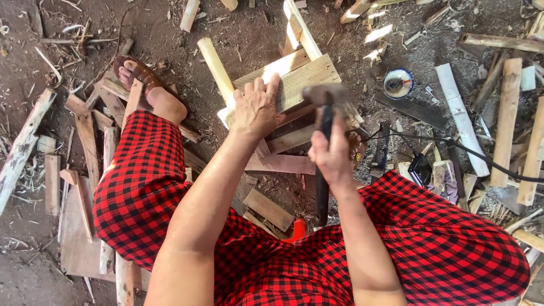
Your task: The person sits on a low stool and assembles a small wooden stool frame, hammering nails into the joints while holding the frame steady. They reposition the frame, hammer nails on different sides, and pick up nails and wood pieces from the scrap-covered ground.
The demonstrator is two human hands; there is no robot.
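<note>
Now | left hand (258, 107) flat, fingers spread on wooden frame (300, 76) | right hand (331, 150) fingers clenched round raised hammer (324, 113)

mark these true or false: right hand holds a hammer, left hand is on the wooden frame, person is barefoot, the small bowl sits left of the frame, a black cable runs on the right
1. The right hand holds a hammer. True.
2. The left hand rests flat on the wooden frame. True.
3. The person is barefoot. False: the visible foot wears a brown sandal.
4. The small bowl sits left of the frame. False: it lies on the ground to its right.
5. A black cable runs across the scraps on the right. True.
</note>
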